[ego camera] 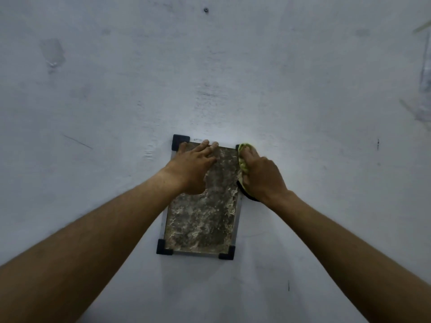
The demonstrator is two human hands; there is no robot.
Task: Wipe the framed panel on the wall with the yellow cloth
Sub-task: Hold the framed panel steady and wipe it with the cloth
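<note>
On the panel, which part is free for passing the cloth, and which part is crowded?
Free: the lower half of the framed panel, between the two bottom black corners. Crowded: the top, where the left hand presses and the right hand holds the yellow cloth.

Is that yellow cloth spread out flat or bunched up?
Bunched up. The yellow cloth is wadded inside the right hand, only a crumpled edge showing at the panel's upper right side.

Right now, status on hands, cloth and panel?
Left hand flat on framed panel, top left, bracing. Right hand shut on yellow cloth at panel's top right edge. Nothing in the way.
</note>
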